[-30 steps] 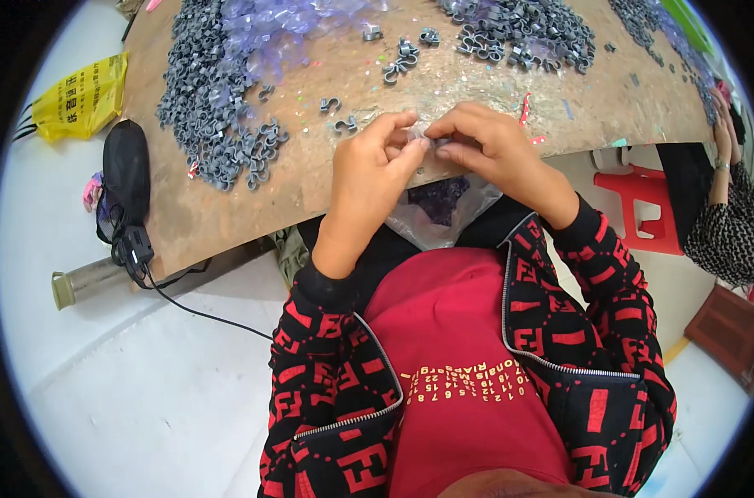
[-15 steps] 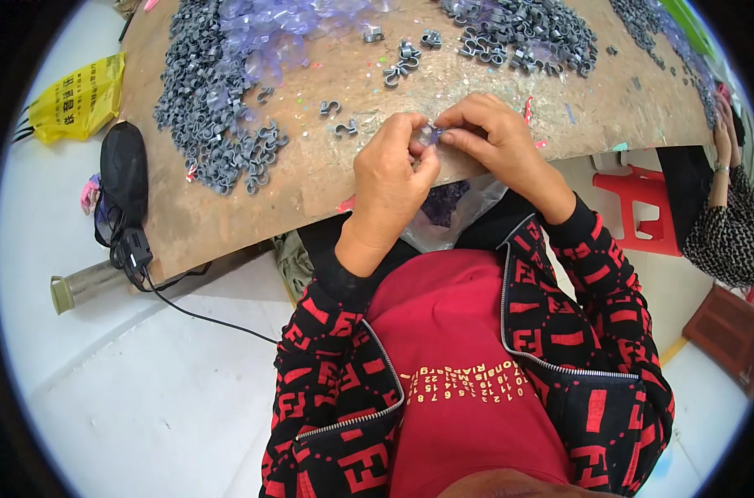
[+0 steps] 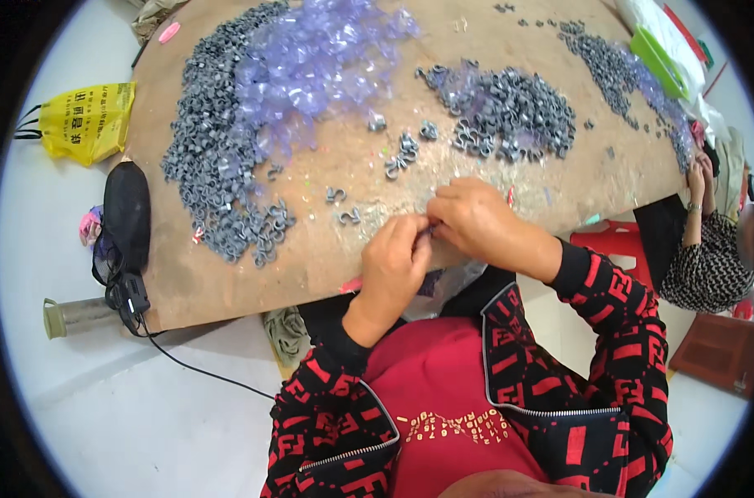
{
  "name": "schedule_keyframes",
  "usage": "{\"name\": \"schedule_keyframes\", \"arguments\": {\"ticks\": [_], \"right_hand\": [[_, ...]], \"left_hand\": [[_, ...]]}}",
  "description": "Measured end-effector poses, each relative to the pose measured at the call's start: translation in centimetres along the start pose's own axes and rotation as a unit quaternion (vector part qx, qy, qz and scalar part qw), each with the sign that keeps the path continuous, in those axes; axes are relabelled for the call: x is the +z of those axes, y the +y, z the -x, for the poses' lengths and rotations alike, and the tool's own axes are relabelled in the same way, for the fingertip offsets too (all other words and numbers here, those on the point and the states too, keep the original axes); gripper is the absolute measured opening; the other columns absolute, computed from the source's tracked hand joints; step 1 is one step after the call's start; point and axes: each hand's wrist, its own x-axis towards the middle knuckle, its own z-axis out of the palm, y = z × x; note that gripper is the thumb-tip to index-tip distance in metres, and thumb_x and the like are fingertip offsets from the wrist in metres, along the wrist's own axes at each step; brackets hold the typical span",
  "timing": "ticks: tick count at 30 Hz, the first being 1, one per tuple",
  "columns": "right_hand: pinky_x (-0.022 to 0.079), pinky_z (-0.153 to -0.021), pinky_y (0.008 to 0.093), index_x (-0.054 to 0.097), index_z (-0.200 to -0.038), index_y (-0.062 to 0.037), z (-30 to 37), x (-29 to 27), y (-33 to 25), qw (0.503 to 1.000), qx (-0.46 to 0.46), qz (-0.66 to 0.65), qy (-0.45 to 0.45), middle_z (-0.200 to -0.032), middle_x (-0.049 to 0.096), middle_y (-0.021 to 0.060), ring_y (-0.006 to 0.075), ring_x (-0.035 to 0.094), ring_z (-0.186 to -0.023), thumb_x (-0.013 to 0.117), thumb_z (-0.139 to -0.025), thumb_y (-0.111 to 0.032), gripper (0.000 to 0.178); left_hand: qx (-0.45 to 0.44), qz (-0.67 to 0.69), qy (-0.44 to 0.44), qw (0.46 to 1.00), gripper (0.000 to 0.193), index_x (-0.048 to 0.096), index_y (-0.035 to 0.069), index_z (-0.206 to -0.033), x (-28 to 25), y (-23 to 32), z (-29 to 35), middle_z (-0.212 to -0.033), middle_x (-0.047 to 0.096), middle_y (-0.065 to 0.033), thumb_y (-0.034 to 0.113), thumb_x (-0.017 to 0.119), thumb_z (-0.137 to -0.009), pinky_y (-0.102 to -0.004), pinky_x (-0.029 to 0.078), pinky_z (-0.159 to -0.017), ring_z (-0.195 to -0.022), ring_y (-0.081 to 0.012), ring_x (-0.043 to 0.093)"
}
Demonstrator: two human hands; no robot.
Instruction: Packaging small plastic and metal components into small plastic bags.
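Looking down from the head view, you have both hands meeting just above the near edge of the worktop [image 3: 227, 282]. Your left hand [image 3: 394, 261] and your right hand [image 3: 477, 222] are each pinched together on one small part [image 3: 432, 227] held between the fingertips; it is too small to tell its shape, though it looks like one of the grey clips.

Just beyond your hands, toward the middle of the worktop, a few loose grey clips [image 3: 344, 207] lie within reach. The big grey clip pile [image 3: 215, 166] runs along the left edge, with the clear purple pieces [image 3: 310, 66] heaped beside it toward the far edge. A second clip heap [image 3: 510, 112] sits right of centre.

To do this well, you would probably keep the part low over the board, so that a slip drops it on the worktop and not over the near edge. Hold it by the fingertips only, so you can see the joint.

At the right edge another person's hand [image 3: 699, 176] is busy at a separate pile. Off the left edge, a yellow bag [image 3: 86, 120] lies on the floor.
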Motion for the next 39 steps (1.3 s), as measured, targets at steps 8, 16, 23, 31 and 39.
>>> {"name": "schedule_keyframes", "arguments": {"ticks": [8,16,23,31,39], "right_hand": [[0.045,-0.067,0.0394,0.058,-0.078,-0.0042,-0.4,-0.9,-1.0,0.999,0.026,-0.004,-0.038,-0.075,0.056,0.0105,0.0299,0.055,-0.074,0.065,-0.067,-0.007,0.014],[0.043,-0.069,0.0358,0.059,-0.08,-0.0045,0.2,0.6,-1.8,0.998,0.034,0.033,0.032,-0.073,0.054,0.0087,0.0265,0.053,-0.074,0.061,-0.066,-0.005,0.013],[0.045,-0.063,0.0439,0.056,-0.074,-0.0045,1.1,2.1,-1.4,0.994,0.085,0.004,0.071,-0.072,0.056,0.0135,0.0348,0.056,-0.071,0.062,-0.069,-0.008,0.008],[0.047,-0.063,0.038,0.059,-0.084,-0.0026,4.1,0.4,-4.4,0.984,0.128,-0.108,0.062,-0.076,0.057,0.0139,0.0319,0.058,-0.073,0.062,-0.076,-0.005,0.01],[0.046,-0.064,0.0311,0.063,-0.093,-0.0018,8.2,2.7,-6.7,0.977,0.159,-0.137,0.036,-0.08,0.06,0.0102,0.0236,0.059,-0.073,0.066,-0.078,-0.003,0.015]], "left_hand": [[-0.013,-0.014,0.0,1.0,0.018,0.054,0.001,-0.091,0.4,0.4,-0.1,-0.082,0.057,-0.0163,-0.003,0.059,-0.074,-0.0408,0.048,-0.067,-0.076,-0.0349,0.058],[0.065,-0.063,-0.02,0.996,0.018,0.052,0.003,-0.087,0.2,0.1,-0.4,-0.088,0.056,-0.0151,-0.002,0.057,-0.07,-0.042,0.046,-0.071,-0.081,-0.034,0.055],[0.082,-0.074,-0.034,0.993,0.015,0.052,0.002,-0.087,0.0,-0.4,-0.7,-0.085,0.056,-0.0151,-0.001,0.057,-0.072,-0.0431,0.046,-0.068,-0.079,-0.0348,0.055],[-0.051,0.194,-0.023,0.979,0.024,0.061,0.001,-0.104,-2.4,1.0,1.6,-0.1,0.062,-0.0092,0.003,0.066,-0.081,-0.0264,0.051,-0.066,-0.077,-0.0147,0.062],[-0.095,0.031,0.1,0.99,0.019,0.064,0.002,-0.098,-6.5,-0.9,2.5,-0.086,0.062,-0.0104,0.003,0.065,-0.079,-0.0285,0.046,-0.056,-0.063,-0.0161,0.058]]}}
